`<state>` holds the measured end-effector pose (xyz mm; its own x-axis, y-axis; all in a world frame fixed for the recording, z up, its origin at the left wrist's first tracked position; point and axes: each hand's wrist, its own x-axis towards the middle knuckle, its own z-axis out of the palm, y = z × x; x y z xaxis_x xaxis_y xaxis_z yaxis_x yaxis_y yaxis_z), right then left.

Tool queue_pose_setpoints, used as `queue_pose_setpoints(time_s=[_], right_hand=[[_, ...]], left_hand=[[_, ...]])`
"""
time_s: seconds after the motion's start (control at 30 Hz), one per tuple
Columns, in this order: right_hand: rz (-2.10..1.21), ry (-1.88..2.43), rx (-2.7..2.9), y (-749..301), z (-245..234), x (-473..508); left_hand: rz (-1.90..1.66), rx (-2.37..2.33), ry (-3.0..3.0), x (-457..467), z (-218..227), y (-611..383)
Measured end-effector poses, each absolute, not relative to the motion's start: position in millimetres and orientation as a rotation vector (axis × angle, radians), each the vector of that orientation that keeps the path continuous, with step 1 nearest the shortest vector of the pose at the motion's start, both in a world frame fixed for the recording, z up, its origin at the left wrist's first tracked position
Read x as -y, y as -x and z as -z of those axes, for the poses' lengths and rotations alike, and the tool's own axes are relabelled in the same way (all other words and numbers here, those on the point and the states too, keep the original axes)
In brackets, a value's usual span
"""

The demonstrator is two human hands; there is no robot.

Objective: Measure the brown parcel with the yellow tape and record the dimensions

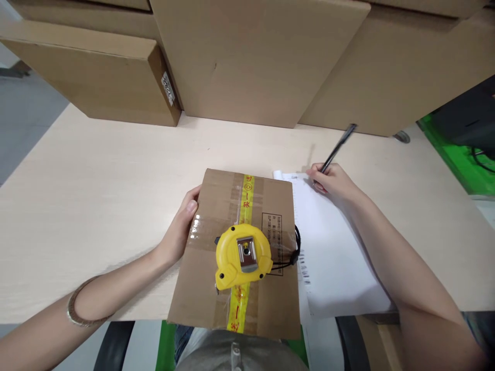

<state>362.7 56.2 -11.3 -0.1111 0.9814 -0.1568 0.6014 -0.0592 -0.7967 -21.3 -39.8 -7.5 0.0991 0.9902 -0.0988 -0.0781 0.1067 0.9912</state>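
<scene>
Your right grip (329, 181) closed on black pen (339, 146), at far-left corner of paper sheets (340, 273); pen's long axis slants rightward toward far edge of counter (116, 206). Your left grip (181, 226) clamps left side of carton (216, 206), near counter's near edge.

- Passage is offered over the bench (240, 145) between the taped box (209, 221) and the cartons (251, 64).
- Farther reach is blocked by those cartons.
- The box's top is obstructed by a tape measure (244, 255).
- The paper (336, 263) is partly blocked by the right hand (330, 179).
</scene>
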Motion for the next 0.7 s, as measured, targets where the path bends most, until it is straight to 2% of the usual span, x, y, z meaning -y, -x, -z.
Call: queue_pose_setpoints(time_s=[0.17, 0.4, 0.5, 0.6, 0.7], right_hand=[[-0.861, 1.969, 1.959, -366.5, -12.4, -23.6], [-0.391, 2.257, 2.063, -359.5, -4.9, 11.7], [-0.219, 2.311, 2.021, -351.5, -16.0, 13.1], [-0.032, 2.122, 1.961, -329.0, -47.2, 17.5], [-0.248, 1.456, 2.214, -292.4, -79.2, 27.1]], left_hand=[[-1.107, -1.117, -1.11, 38.7, 6.1, 20.5], [-1.135, -1.11, -1.115, 38.9, 6.2, 20.5], [-1.134, -1.101, -1.086, 38.9, 4.6, 17.8], [-1.139, -1.066, -1.048, 41.2, 1.2, 15.6], [-1.244, -1.013, -1.047, 51.9, -2.7, 23.9]])
